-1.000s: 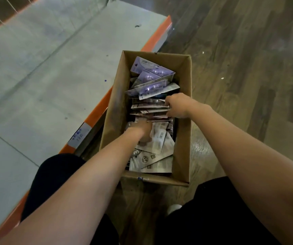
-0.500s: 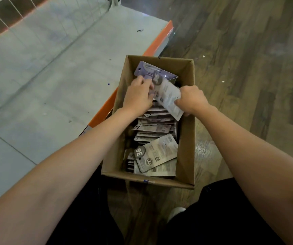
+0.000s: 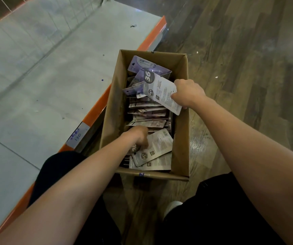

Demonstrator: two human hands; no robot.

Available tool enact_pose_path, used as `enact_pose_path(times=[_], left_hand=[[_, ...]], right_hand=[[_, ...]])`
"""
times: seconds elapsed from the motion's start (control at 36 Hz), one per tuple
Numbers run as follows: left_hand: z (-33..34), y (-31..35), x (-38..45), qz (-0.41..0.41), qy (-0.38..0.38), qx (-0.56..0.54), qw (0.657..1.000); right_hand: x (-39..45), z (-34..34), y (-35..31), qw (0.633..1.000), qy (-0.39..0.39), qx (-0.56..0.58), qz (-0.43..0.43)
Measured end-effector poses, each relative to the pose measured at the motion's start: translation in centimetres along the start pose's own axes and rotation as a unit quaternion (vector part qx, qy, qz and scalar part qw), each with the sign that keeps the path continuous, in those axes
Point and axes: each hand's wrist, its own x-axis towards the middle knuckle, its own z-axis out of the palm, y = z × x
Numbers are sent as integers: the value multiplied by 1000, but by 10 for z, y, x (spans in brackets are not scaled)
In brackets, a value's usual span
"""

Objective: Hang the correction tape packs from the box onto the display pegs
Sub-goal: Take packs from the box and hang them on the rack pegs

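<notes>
An open cardboard box [image 3: 113, 110] stands on the wooden floor beside a low shelf, full of correction tape packs. My right hand [image 3: 188, 93] grips a small stack of packs [image 3: 161, 90] by their lower edge, backs up, above the far half of the box. More purple-fronted packs [image 3: 143, 65] lean at the far end. My left hand [image 3: 139, 137] reaches down into the near half, fingers curled on a pack [image 3: 157, 147] lying back-up there; the fingertips are hidden, so the grip is unclear. No display pegs are in view.
A grey shelf base [image 3: 45, 82] with an orange front edge [image 3: 92, 112] runs along the left, with a wire grid panel [image 3: 71, 9] at its back. A price label [image 3: 77, 136] sits on the orange edge. My knees frame the box's near end.
My left hand dropped from the held stack at the far end to the near end of the box. My right hand keeps the stack and has lifted it slightly.
</notes>
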Motion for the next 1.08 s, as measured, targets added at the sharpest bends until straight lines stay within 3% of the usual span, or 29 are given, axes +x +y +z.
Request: enact_pose_path(times=[0.17,0.28,0.47,0.61,0.75,0.81,0.86,0.97,1.08], left_hand=[[10,-12,0,-30,-70,-47,996],[23,-1,-1,-67,-72,-34,995],[21,5,-7,-85,19,-101,991],[-9,-13,-11,-12,138,-211,968],[-68,-32,-41,80,223,-419,877],[-87,-41,-55,109,231,-488,834],[-102,-49,-64,125,232,-531,805],[-120,-63,-73,139,195,-595,767],[-129,-69,-77,121,183,-700,680]], right_hand=[[-1,6,-10,1000,5,8,-13],[-2,7,-16,999,14,9,-33],[-3,2,-16,999,30,15,-40],[-1,-5,-12,997,12,69,-24],[-2,-15,-9,971,-14,236,-19],[-4,-16,-7,942,-17,334,-28],[-4,-18,-6,902,-28,430,-33],[-7,-20,-11,867,-58,492,-54],[-9,-18,-16,818,-114,559,-75]])
